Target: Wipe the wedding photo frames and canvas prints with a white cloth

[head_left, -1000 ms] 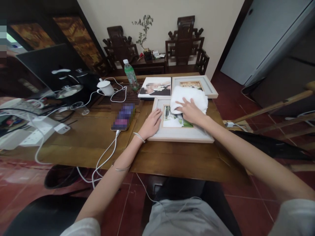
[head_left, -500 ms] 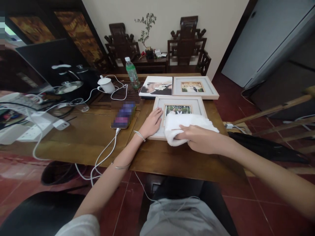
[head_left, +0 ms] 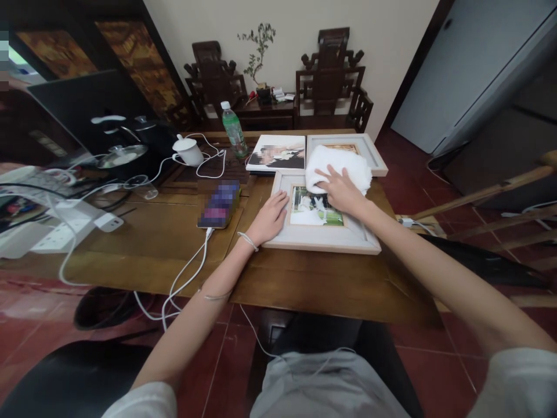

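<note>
A light wooden picture frame (head_left: 322, 248) with a pale mat and a wedding photo lies flat on the table near me. My left hand (head_left: 270, 217) rests on its left side, fingers stretched out flat. Over the far edge of this picture frame, my right hand (head_left: 342, 188) grips a folded white towel (head_left: 333, 159) and presses it down, fingers partly spread. The towel hides the upper right of the photo and part of a second picture frame (head_left: 376, 155) behind. Left of that one lies a photo album or print (head_left: 276, 152) with a white and black cover.
On the wooden table (head_left: 165, 244) stand a phone (head_left: 219, 203) with a white cable, a green-labelled bottle (head_left: 234, 130), a lidded white cup (head_left: 189, 151), a clear cup (head_left: 144, 186) and a power strip (head_left: 65, 223). Dark carved chairs (head_left: 333, 75) stand behind.
My right hand has pushed the towel away from me, from the near part of the picture frame to its far edge, uncovering the lower photo. My left hand has stayed in place.
</note>
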Motion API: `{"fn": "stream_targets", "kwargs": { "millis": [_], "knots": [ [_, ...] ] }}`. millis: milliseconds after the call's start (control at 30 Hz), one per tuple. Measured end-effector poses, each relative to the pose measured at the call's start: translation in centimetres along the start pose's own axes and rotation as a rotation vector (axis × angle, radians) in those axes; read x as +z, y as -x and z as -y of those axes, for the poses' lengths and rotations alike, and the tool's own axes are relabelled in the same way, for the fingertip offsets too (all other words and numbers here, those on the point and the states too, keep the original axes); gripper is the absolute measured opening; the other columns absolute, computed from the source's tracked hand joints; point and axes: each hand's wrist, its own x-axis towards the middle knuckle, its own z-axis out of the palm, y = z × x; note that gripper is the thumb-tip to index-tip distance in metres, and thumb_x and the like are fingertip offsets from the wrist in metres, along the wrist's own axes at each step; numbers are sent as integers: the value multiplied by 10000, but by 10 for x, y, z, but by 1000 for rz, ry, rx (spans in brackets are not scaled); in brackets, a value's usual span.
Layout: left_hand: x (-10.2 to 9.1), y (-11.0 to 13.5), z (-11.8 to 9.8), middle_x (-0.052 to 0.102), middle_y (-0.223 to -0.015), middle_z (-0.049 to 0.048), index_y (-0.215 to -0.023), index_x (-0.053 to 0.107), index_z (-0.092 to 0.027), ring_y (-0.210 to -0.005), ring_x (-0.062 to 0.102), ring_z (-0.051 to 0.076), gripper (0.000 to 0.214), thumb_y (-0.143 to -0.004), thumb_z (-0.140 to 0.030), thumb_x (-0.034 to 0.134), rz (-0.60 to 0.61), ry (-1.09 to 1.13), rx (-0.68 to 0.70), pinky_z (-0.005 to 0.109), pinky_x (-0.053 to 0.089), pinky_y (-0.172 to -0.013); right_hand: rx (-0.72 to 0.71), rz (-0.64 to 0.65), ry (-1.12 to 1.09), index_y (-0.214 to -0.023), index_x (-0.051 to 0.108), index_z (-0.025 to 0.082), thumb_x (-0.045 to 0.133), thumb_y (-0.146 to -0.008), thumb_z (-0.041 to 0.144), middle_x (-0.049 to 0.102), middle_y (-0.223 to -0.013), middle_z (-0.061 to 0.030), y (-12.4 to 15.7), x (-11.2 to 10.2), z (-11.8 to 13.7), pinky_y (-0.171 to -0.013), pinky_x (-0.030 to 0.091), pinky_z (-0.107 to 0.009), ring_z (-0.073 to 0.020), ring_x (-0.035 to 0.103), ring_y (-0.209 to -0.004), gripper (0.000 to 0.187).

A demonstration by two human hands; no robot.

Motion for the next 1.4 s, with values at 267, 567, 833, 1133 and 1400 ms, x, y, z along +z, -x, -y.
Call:
{"fn": "stream_targets", "kwargs": {
  "millis": [267, 567, 833, 1133, 1400],
  "knots": [
    [1, 0, -1, 475, -1502, 181, -1380, 522, -77, -1464, 352, 269, 458, -976, -234, 374, 9, -18, -5, 490, 281, -1224, -119, 142, -148, -1309, 643, 168, 387, -741, -50, 477, -1513, -119, 26, -22, 47, -1069, 313, -682, -390, 323, -1434, 661],
    [-1, -1, -5, 473, -1506, 175, -1384, 521, -60, -1462, 354, 255, 480, -986, -268, 351, 18, -3, -27, 463, 253, -1236, -225, 385, -354, -1019, 751, 184, 422, -730, -14, 727, -996, -148, 79, -89, 89, -768, 464, -342, -249, 672, -879, 481],
    [-3, -3, -15, 422, -1554, 113, -1474, 423, -131, -1462, 357, 198, 630, -1046, -494, 137, -46, 283, -219, 398, 229, -1241, -197, 202, -225, -1220, 690, 205, 425, -747, -25, 598, -1394, -122, 41, -40, 84, -1017, 395, -539, -334, 435, -1357, 589],
    [-2, 1, -15, 261, -1618, 190, -1527, 296, -97, -1511, 236, 264, 792, -989, -667, 183, -108, 310, -120, 471, 150, -1251, -49, 85, -15, -1303, 634, 147, 416, -872, 42, 430, -1556, -74, -36, -12, 69, -1119, 280, -580, -370, 299, -1435, 495],
    [-2, 2, -16, 361, -1576, 160, -1518, 327, -181, -1466, 331, 274, 738, -986, -674, 191, -296, 402, -80, 469, 208, -1229, -36, 132, -8, -1183, 709, 137, 439, -902, 99, 482, -1494, -152, -1, -26, 115, -1053, 345, -585, -437, 336, -1395, 392]
  ]
}}
